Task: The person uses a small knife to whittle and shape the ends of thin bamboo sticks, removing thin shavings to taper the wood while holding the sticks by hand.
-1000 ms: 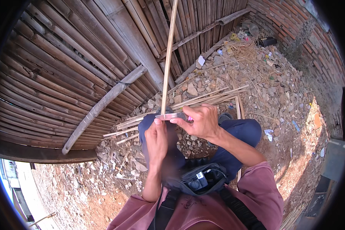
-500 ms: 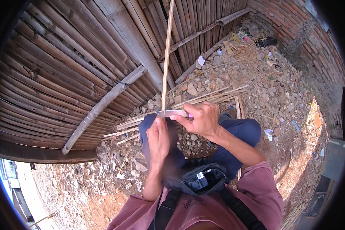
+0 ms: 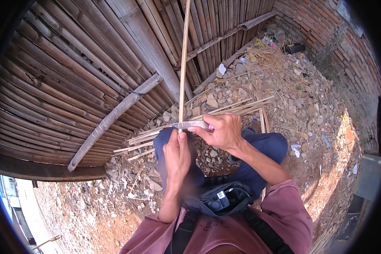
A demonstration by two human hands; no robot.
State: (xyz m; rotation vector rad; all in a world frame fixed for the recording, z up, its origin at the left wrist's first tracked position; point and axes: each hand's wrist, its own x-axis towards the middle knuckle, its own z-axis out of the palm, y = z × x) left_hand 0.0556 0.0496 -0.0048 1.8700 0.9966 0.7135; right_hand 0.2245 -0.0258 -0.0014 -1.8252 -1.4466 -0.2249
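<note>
A long, thin, pale bamboo strip [image 3: 183, 72] stands away from me, its near end pinched between the thumb and fingers of my left hand [image 3: 176, 152] above my left knee. My right hand [image 3: 225, 131] is closed round a knife [image 3: 191, 125]. The blade lies crosswise against the strip, just beyond my left thumb, and my right thumb rests along it. A bit of pink shows at the handle, which is otherwise hidden by my fingers. Several similar loose strips [image 3: 241, 107] lie on the ground beyond my knees.
A bamboo slat wall [image 3: 63, 97] with a pole across it rises at the left and ahead. Stony rubble [image 3: 292, 110] covers the ground, with litter and dry straw. At the far right is a brick wall [image 3: 313, 25]. An open dark waist bag [image 3: 222, 199] sits at my lap.
My left hand has shifted slightly right, and its thumb now lies on the strip a little nearer me. The knife stays across the strip in almost the same place.
</note>
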